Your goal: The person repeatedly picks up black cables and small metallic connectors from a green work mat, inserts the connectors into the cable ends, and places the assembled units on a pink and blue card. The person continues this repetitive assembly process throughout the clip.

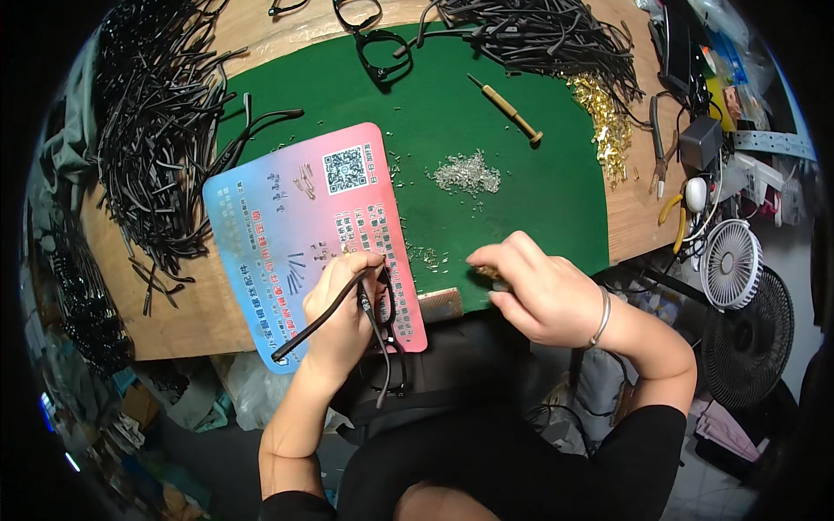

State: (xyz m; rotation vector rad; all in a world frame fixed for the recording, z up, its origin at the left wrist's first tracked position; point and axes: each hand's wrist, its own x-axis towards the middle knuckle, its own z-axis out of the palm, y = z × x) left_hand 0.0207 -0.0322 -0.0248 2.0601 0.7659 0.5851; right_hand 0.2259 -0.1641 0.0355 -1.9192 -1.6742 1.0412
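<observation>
My left hand (340,308) is closed around a pair of dark eyeglasses (323,319) near the front edge of the table. One temple slants down to the left and the other hangs toward my lap. Under that hand lies a pink and blue printed mat (261,204), with small screws and pins in little groups on it. To the right, the fingers of my right hand (534,295) are pinched together over the green mat's front edge. A small brownish-gold thing (491,276) shows between them, too covered to name. Loose silvery screws (469,174) form a heap farther back.
A brass-handled screwdriver (508,108) lies on the green mat (539,208). Dark temples are piled at left (152,148) and at back right (539,39). Gold-coloured parts (608,130) line the mat's right edge. More glasses (382,54) lie at the back; a white fan (731,263) stands right.
</observation>
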